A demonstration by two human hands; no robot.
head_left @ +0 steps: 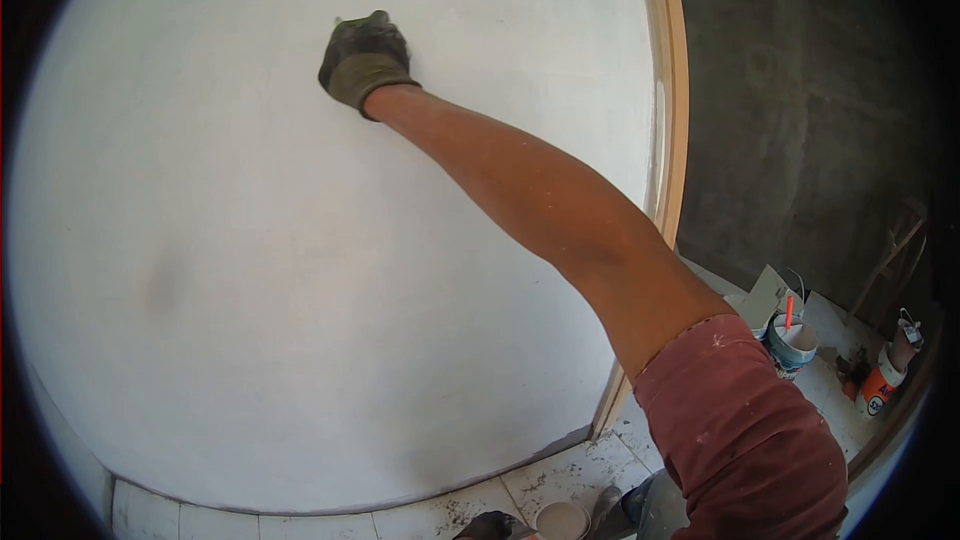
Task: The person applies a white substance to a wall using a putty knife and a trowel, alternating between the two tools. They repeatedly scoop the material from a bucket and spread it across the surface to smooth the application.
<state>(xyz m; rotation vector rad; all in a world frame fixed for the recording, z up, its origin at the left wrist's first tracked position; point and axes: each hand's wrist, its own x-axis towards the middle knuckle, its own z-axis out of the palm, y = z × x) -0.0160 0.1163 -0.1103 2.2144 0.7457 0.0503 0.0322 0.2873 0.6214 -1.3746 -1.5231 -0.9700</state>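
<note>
My right hand (366,48), in a dark glove with an olive cuff, is high against the white wall (250,190). Its fingers are curled and its back faces me. A small pale bit shows at the knuckles, but I cannot make out what the hand holds. At the bottom edge, a dark shape (487,526) looks like my gloved left hand, mostly cut off by the frame. Right beside it is a round tub (562,521) with pale contents; whether the hand grips it cannot be seen.
A wooden frame (672,90) edges the wall on the right. Beyond it stand a bucket (790,348) with an orange-handled tool and an orange-and-white container (880,385). A grey wall (800,120) rises behind. Dirt specks the tiled floor (570,475).
</note>
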